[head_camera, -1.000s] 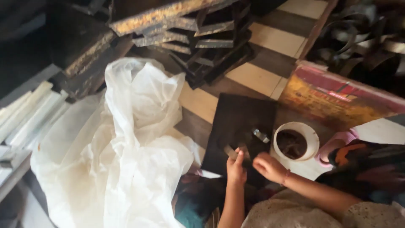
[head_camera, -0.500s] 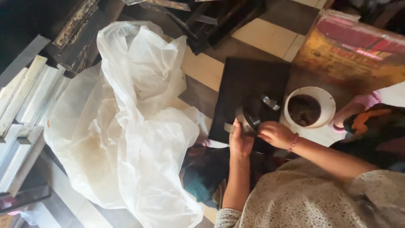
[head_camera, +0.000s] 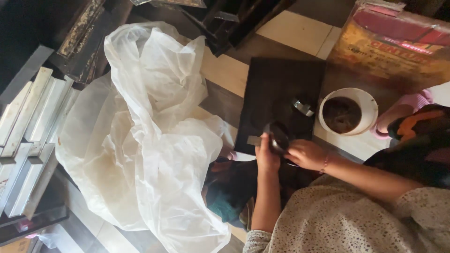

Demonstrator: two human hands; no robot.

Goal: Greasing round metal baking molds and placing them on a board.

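Our hands are together at the near edge of the black board (head_camera: 276, 89). Our left hand (head_camera: 266, 157) is wrapped around a small grey strip (head_camera: 253, 140), whose end sticks out to the left of the fingers. Our right hand (head_camera: 304, 153) sits just beside it, fingers touching a dark round piece (head_camera: 277, 135) that rises between the two hands. We cannot tell whether the right hand truly clamps that piece or only rests against it. So the dark piece lies right at our fingertips, over the board's lower edge.

Further up the board, apart from both hands, lies a small metal bit (head_camera: 303, 107). Just right of the board stands a white bowl (head_camera: 349, 111) with dark stuff inside, near our right hand but not touching it. A big crumpled white plastic sheet (head_camera: 145, 136) spreads out to our left. Beyond that, pale bars (head_camera: 28, 136) are stacked along the left edge. A worn box (head_camera: 393, 44) sits top right.
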